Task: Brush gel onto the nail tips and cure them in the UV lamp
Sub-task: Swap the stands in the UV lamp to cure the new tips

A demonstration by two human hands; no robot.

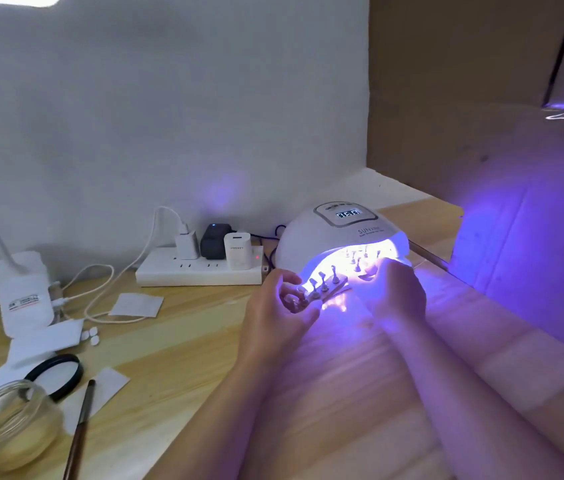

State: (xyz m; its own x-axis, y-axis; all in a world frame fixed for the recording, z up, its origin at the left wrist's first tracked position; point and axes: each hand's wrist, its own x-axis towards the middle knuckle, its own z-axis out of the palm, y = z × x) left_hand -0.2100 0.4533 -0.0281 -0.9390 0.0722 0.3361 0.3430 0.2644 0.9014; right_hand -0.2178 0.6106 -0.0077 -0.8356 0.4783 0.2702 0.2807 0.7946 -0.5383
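1. The left hand (282, 301) grips the near end of the strip of nail tips (320, 289) – half inside the lit UV lamp (339, 237).
2. The right hand (396, 289) curls at the lamp's mouth; what it holds, I cannot tell.
3. A brush (81, 427) lies on the table (176, 341).

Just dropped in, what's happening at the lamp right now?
The person's left hand holds the near end of a nail tip holder strip at the mouth of the lit UV lamp. The right hand rests at the far end. More tip stands already sit inside. The brush lies on the table.
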